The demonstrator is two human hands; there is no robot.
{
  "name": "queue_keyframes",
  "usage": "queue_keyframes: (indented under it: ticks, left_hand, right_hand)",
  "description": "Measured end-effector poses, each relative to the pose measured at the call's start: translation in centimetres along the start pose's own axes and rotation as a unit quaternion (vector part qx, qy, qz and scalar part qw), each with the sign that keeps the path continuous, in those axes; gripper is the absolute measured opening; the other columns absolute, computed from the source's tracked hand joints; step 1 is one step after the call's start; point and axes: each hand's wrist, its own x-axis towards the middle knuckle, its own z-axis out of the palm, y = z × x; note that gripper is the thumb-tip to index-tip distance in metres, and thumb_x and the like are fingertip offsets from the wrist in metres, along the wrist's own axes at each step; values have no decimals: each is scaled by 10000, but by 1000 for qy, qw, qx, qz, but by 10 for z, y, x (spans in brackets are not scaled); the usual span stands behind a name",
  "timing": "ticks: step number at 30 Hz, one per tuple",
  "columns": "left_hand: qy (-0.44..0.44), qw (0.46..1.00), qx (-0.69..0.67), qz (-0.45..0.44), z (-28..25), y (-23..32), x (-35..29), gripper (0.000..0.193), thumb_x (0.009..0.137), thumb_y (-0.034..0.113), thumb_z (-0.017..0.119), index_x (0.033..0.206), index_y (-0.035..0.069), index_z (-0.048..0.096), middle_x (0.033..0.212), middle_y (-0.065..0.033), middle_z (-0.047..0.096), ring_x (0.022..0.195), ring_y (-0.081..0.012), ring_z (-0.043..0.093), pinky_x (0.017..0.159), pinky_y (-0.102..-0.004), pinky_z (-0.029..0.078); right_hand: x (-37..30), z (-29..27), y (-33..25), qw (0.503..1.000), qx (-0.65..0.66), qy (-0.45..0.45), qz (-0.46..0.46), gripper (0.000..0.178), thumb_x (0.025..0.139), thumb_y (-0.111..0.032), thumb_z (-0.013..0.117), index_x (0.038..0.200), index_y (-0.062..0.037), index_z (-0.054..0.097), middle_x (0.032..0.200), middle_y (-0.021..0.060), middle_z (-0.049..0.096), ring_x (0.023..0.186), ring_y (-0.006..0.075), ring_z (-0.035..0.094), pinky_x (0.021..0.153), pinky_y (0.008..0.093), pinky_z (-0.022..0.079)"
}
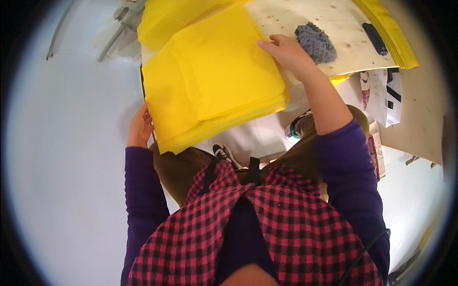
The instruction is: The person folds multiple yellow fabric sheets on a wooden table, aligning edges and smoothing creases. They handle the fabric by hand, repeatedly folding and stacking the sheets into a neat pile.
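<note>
Far left: pale floor (67,143). Next, left hand (138,127) upright at left edge of yellow stack (217,78), just above lowest corner; fingers partly hidden by edge, cannot tell whether pinching or merely resting against it.

Centre: yellow stack, many thin layers, slightly fanned along near edge, between both hands. Far part over worktop (346,21), near part out past it, above floor and lap. Lowest corner aimed down at left trouser leg (177,170); near edge slanting from there up to right. Nearly as deep as wide, so long axis hard to call with fisheye bend. More yellow sheeting (167,21) right behind, upper left.

Right of stack: right hand (287,53), thumb tip at right edge, thumb and index slightly apart; remaining fingers mostly out of sight, cannot tell whether pinching layers.

Further right on worktop: crumpled grey lump (316,44) just beside right hand, then black bar (375,39), then folded yellow material (393,35) along right end. Below that end: white bag (392,102).
</note>
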Motion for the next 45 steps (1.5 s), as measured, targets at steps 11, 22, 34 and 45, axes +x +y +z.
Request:
queue_keyframes:
  ticks: [11, 22, 34, 45]
  left_hand:
    - [-57, 993, -50, -89, 22, 25, 8, 526, 915, 448, 566, 1173, -10, 583, 1106, -148, 657, 982, -240, 641, 847, -361, 522]
    - [-104, 993, -52, -29, 17, 12, 17, 487, 946, 348, 559, 1291, 10, 496, 1237, -160, 595, 1105, -280, 599, 931, -409, 506]
    - [-109, 991, -78, -6, 25, 18, 28, 459, 943, 310, 580, 1274, 1, 507, 1207, -161, 608, 1069, -275, 615, 896, -385, 528]
    - [-106, 991, -80, -10, 23, 14, 34, 500, 950, 356, 561, 1301, 7, 487, 1269, -150, 572, 1134, -264, 579, 934, -385, 500]
  right_hand:
    - [7, 13, 5, 995, -86, -33, -33, 628, 820, -488, 641, 1049, 96, 612, 894, 160, 674, 771, 244, 666, 704, 332, 520]
    - [15, 24, 6, 991, -71, -41, -105, 554, 812, -341, 679, 1139, 91, 562, 1022, 191, 651, 875, 263, 662, 749, 354, 532]
    - [51, 38, 12, 993, -18, 6, -118, 482, 796, -229, 731, 1118, 94, 578, 970, 170, 666, 801, 230, 673, 709, 336, 548]
    - [34, 18, -12, 988, -121, 42, -85, 548, 825, -362, 699, 1138, 75, 587, 1009, 180, 666, 902, 268, 659, 783, 347, 521]
